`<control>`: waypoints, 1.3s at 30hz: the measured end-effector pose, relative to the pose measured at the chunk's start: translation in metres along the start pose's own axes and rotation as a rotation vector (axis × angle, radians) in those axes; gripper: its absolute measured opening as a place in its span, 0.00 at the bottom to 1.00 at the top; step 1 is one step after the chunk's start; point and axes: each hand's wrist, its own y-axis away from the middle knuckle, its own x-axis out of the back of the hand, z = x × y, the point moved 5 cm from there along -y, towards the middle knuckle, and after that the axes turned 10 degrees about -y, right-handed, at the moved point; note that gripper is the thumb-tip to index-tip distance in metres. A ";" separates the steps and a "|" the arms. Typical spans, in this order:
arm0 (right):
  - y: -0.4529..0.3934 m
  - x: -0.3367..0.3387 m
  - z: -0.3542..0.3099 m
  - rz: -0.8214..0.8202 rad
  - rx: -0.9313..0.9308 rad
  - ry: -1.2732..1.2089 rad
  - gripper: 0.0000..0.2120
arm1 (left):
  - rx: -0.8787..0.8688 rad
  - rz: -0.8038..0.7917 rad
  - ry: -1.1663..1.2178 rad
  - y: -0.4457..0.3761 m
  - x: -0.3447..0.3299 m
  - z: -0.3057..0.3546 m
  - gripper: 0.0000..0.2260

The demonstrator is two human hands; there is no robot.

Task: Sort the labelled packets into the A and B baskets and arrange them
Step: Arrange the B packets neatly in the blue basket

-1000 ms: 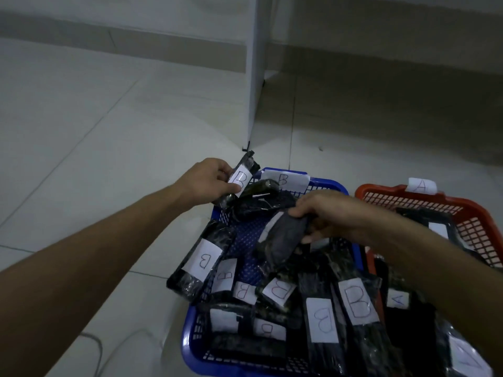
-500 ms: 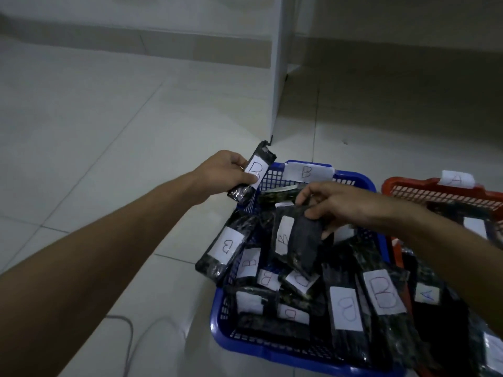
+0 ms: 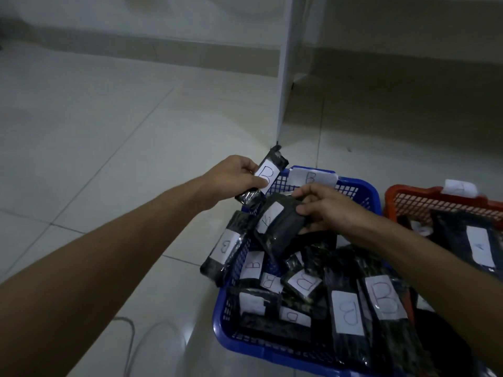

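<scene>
Both clamped: left hand (image 3: 234,175) on B packet (image 3: 262,178) pointing one o'clock, right hand (image 3: 324,210) on grey packet (image 3: 280,227) over blue basket (image 3: 362,186).

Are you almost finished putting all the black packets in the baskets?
Mostly sorted. Many B packets already lie in the blue basket, and an A packet lies in the red basket. The left hand grips one B packet and the right hand another, over the blue basket. Left: tidying the jumbled pile, with one packet hanging over the rim.
</scene>
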 end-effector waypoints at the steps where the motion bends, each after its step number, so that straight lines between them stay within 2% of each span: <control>1: -0.001 0.000 0.001 0.012 -0.005 -0.037 0.11 | -0.007 -0.009 -0.007 -0.001 -0.003 0.001 0.07; 14: -0.001 0.025 0.006 -0.018 0.011 -0.272 0.12 | -0.083 -0.252 0.016 -0.018 -0.027 0.013 0.07; 19: -0.003 0.031 0.013 -0.050 -0.036 -0.291 0.12 | -0.062 -0.285 0.028 -0.018 -0.029 0.008 0.16; 23: -0.008 0.029 0.017 -0.047 -0.026 -0.101 0.07 | -0.049 -0.372 -0.137 -0.012 -0.035 0.010 0.23; 26: -0.007 0.037 0.012 0.010 -0.018 0.008 0.09 | -0.069 -0.438 -0.282 -0.004 -0.044 0.012 0.20; 27: -0.008 0.046 0.009 0.078 0.009 0.109 0.09 | -0.088 -0.442 -0.349 -0.002 -0.046 0.013 0.17; 30: -0.011 0.077 -0.002 0.361 0.105 0.692 0.11 | -0.103 -0.374 -0.516 -0.003 -0.044 0.014 0.09; 31: -0.013 0.080 0.000 0.369 0.072 0.841 0.13 | -0.091 -0.348 -0.535 -0.004 -0.041 0.013 0.07; 34: -0.023 0.073 0.014 0.231 -0.084 1.132 0.20 | -0.058 -0.307 -0.560 -0.008 -0.037 0.009 0.08; 36: -0.029 0.065 0.014 0.197 -0.104 1.186 0.22 | -0.054 -0.267 -0.561 -0.011 -0.036 0.006 0.06; 39: -0.037 0.053 0.007 0.218 -0.062 1.138 0.22 | -0.061 -0.204 -0.562 -0.014 -0.033 0.003 0.07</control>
